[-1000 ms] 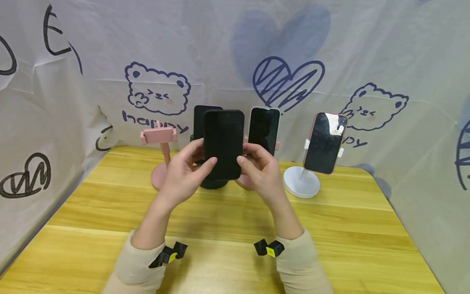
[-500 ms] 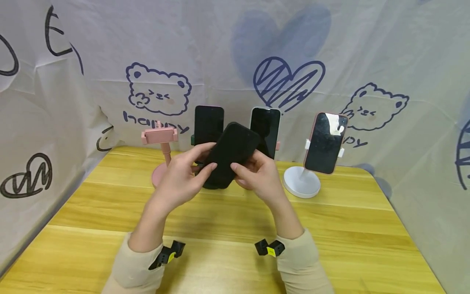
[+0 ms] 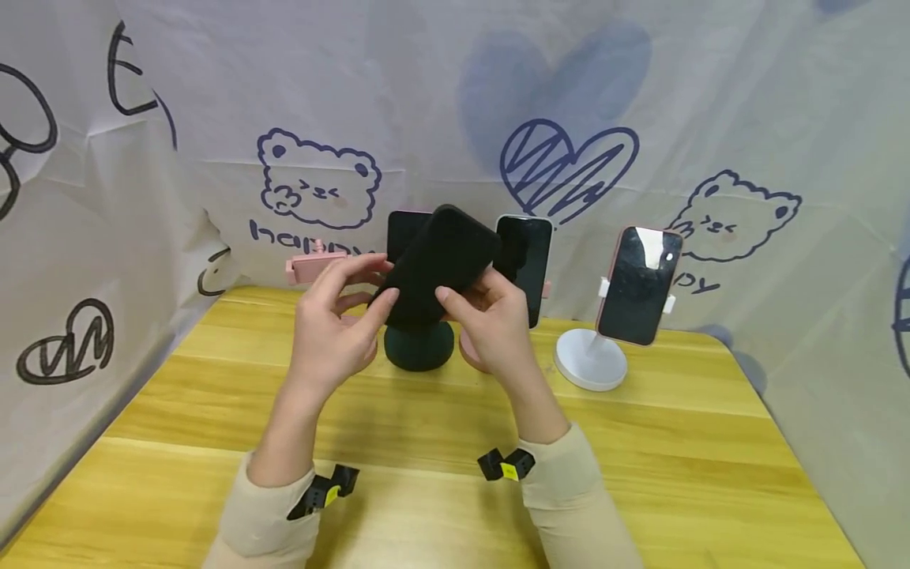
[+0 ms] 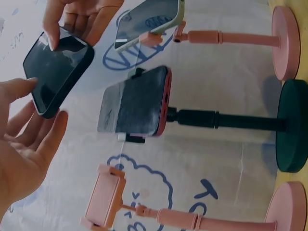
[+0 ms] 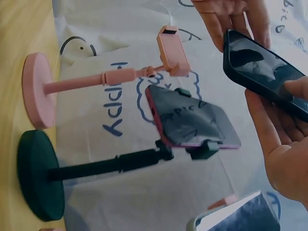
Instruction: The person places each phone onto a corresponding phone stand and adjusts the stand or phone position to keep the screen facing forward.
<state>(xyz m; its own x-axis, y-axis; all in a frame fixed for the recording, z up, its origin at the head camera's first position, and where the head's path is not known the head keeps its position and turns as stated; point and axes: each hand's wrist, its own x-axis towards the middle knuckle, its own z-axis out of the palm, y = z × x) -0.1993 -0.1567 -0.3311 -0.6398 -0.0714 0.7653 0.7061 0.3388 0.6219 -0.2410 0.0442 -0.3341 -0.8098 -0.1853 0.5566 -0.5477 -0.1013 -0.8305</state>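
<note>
Both hands hold a black phone slanted in the air, its top to the upper right. My left hand grips its lower left end between thumb and fingers. The right hand pinches its right side. In the left wrist view the black phone lies between the left hand and the right hand's fingers. The right wrist view has the black phone over the right hand's fingers. An empty pink stand stands just left of the hands.
Behind the hands a dark green stand carries a phone. A pink stand holds another phone, and a white stand holds a third. All are on a yellow wooden table, backed by a printed cloth.
The black phone went from upright to slanted and rose a little toward the empty pink stand. Both hands kept hold of it.
</note>
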